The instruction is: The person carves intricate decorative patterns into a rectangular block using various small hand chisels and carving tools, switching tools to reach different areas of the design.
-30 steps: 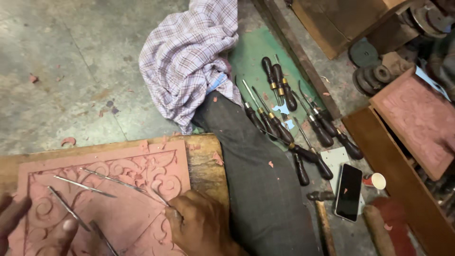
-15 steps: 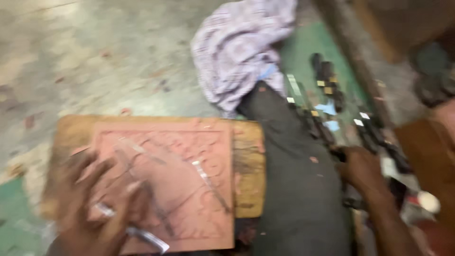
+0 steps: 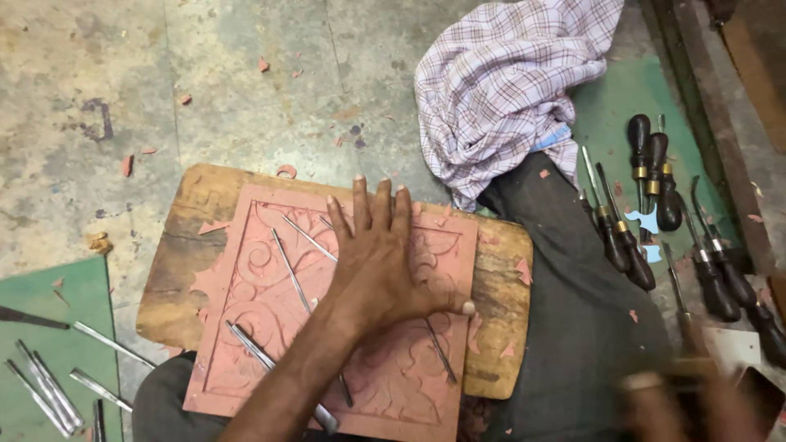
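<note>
The stained grey concrete floor (image 3: 205,74) runs under everything, littered with pinkish chips; on it lies a rounded slab of worn brown wood (image 3: 499,303), and square on that slab sits the pink carved panel with scrollwork relief (image 3: 246,327), its near edge toward the person's lap; a crumpled purple-and-white checked cloth (image 3: 508,82) lies just beyond the slab's far right corner, beside a dark trouser leg (image 3: 573,311); the left hand (image 3: 381,262) lies flat on the middle of the panel, fingers (image 3: 377,209) spread open and pointing away, gripping nothing, pressing over thin steel carving tools (image 3: 291,270) that run lengthwise across the relief; a row of dark-handled chisels with brass ferrules (image 3: 647,180) lies to the right on a green mat (image 3: 622,106), their long axes pointing away, nearer the right hand (image 3: 696,401), which is a blur at the lower right; whether its fingers are open or closed I cannot tell.
</note>
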